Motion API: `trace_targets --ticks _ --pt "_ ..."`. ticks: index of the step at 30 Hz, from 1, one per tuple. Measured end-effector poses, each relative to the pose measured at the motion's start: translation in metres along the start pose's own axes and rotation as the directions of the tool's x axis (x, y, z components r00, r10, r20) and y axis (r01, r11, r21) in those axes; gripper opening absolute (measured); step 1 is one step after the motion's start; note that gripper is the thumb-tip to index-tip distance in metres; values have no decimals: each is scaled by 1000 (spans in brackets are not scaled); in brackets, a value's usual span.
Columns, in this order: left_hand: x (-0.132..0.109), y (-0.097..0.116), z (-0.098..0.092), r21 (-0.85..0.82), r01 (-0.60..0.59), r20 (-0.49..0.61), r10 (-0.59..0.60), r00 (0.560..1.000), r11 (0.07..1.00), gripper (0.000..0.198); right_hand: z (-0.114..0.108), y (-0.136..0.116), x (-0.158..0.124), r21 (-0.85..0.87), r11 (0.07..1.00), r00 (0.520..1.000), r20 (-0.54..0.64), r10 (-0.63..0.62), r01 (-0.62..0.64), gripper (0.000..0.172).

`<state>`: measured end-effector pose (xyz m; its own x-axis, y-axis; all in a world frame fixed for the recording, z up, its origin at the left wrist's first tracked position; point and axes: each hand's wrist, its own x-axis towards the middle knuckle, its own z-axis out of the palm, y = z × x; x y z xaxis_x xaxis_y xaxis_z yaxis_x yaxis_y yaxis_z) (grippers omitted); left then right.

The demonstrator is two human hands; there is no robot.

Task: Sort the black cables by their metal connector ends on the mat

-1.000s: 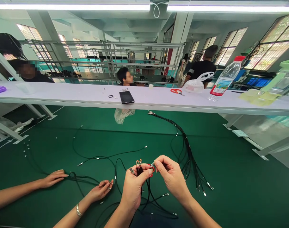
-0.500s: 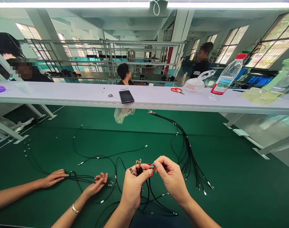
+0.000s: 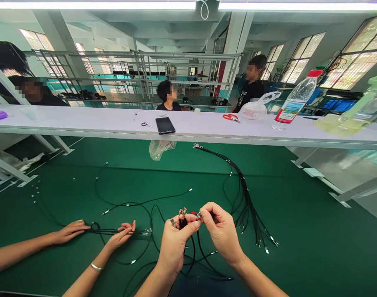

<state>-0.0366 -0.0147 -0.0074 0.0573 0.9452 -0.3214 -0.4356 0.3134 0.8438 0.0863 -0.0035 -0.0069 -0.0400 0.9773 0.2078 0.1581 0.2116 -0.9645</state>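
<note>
My left hand (image 3: 173,245) is closed around several black cables (image 3: 194,247), with bare copper-coloured wire ends (image 3: 182,213) sticking up above its fingers. A ring is on one finger. Between its thumb and index finger is a cable end with a red part (image 3: 194,213) beside it. My right hand (image 3: 224,235) meets it there, thumb and index finger pinched on a small silvery wire end (image 3: 199,215). The cables hang below my hands in loops onto the green table surface (image 3: 300,214). Fingers partly hide the details of the wire ends.
At left, a co-worker's two hands (image 3: 122,236) handle black cables. A cable bundle (image 3: 242,181) lies at right, loose cables (image 3: 126,205) centre-left. A shelf (image 3: 114,123) crosses ahead, holding a phone (image 3: 165,126), scissors (image 3: 232,118) and a bottle (image 3: 295,101).
My hands stay nearly in place, with slight finger movement at the wire end. The co-worker's nearer hand has slid left along the cables. Two people behind the shelf have shifted.
</note>
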Motion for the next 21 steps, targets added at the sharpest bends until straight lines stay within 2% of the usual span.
trace_targets --ticks 5,16,21 --pt "1 0 0 26 -10 1 10 1000 1000 18 2 2 0 -5 1000 1000 0 -30 30 26" --pt "-3 4 1 36 24 -37 -22 999 999 21 0 1 2 -156 953 966 26 -258 259 22" --pt "1 3 -2 71 -10 -72 15 997 997 32 8 18 5 -193 948 966 -10 -258 251 28"
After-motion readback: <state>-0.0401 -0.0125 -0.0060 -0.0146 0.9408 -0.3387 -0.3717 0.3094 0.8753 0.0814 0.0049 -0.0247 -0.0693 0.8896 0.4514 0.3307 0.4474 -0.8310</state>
